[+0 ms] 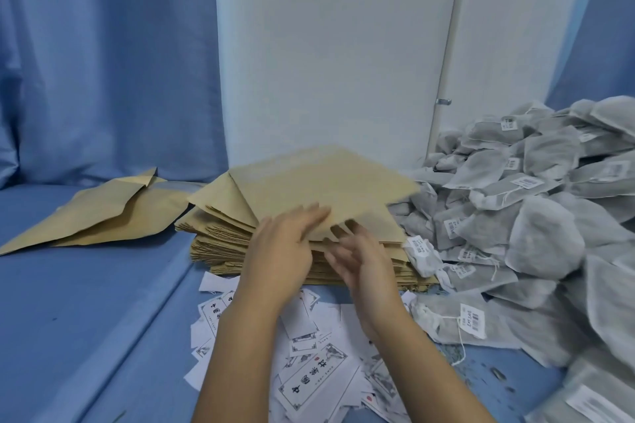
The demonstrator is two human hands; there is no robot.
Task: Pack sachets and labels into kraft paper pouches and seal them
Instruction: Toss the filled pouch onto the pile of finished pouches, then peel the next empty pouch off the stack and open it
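Left hand [285,247] lays straight fingers on the raised top pouch [326,182]; any pinch is hidden. Right hand [357,261], fingers spread loose, should peel only one from the stack [220,245].

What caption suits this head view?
Left hand and right hand hold a kraft paper pouch above the stack, beside labels and sachets.

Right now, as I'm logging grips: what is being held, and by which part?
The top kraft paper pouch, raised off the stack, by its near edge: left hand fingers on top, right hand fingers beneath. Blur hides any pinch.
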